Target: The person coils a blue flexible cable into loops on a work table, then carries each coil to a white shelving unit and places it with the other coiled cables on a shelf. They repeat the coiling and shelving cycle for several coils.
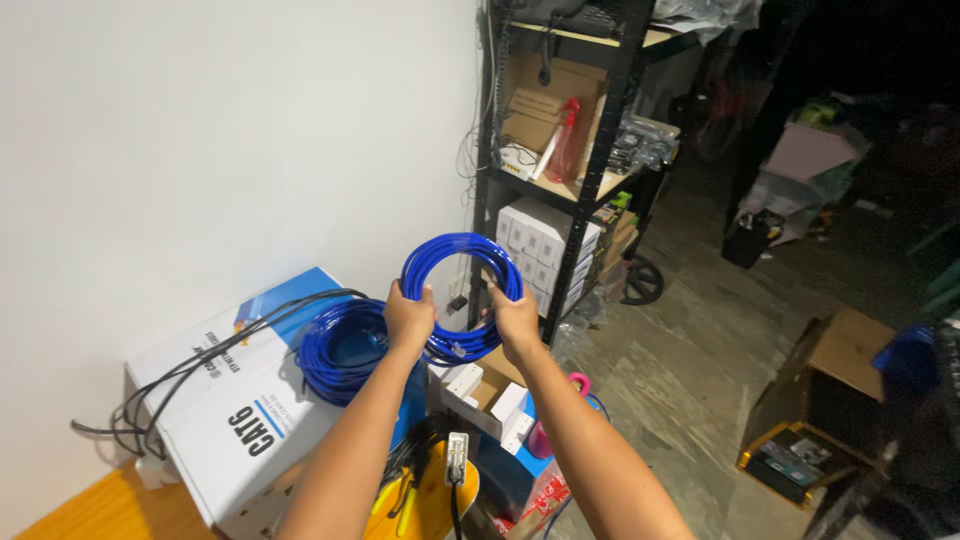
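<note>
Two hands up at chest height, both grasping one blue cable coil [462, 295]; left hand [410, 316] clenched on its left side, right hand [516, 320] gripping the right; coil held in the air in front of the black shelf rack [590, 170], loops gathered and round, a plug end dangling inside; a second blue coil [340, 350] lies on the white cardboard box [235, 420] beside loose black cables [190, 365]; winding looks nearly finished; no tie visible.

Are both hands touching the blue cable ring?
Touching. The head view shows the left hand and right hand each wrapped around a side of the blue cable ring.
</note>
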### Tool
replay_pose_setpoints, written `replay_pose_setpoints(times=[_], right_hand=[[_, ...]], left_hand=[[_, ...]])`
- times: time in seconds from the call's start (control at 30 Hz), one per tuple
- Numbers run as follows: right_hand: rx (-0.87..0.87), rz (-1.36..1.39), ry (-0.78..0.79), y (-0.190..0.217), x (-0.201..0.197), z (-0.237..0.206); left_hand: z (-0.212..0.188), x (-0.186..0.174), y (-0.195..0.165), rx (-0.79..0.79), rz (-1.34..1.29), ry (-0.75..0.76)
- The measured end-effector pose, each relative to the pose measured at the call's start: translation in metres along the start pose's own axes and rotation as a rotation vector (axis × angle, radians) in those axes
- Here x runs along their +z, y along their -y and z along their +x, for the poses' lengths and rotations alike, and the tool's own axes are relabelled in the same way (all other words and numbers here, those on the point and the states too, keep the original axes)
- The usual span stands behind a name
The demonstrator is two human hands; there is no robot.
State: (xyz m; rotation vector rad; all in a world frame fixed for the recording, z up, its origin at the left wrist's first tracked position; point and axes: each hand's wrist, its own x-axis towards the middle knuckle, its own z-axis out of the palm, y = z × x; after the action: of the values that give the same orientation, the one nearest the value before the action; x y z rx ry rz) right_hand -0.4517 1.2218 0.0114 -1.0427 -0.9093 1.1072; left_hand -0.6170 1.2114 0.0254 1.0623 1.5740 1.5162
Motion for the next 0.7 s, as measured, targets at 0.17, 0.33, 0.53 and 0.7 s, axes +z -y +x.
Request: replay_pose_setpoints(times=[0.17,0.33,0.53,0.7], right_hand=[[-0.01,-0.075,-0.047,-0.017,-0.013,-0.005],[-0.048,-0.098,0.027,-0.022,-0.029,-0.004],[-0.368,-0.373,-0.28,-0.012,-0.02,-0.027],[-1.021,-0.966,-0.098,-0.001,-0.003,-0.089]], left_hand=[[0.0,0.009,0.005,0.02,0.283,-0.145],[-0.004,0.009,0.005,-0.104,0.005,-0.005],[-0.002,-0.002,-0.001,0.182,-0.131,0.017],[0.005,-0.006,0.004,0.085,-0.282,0.04]])
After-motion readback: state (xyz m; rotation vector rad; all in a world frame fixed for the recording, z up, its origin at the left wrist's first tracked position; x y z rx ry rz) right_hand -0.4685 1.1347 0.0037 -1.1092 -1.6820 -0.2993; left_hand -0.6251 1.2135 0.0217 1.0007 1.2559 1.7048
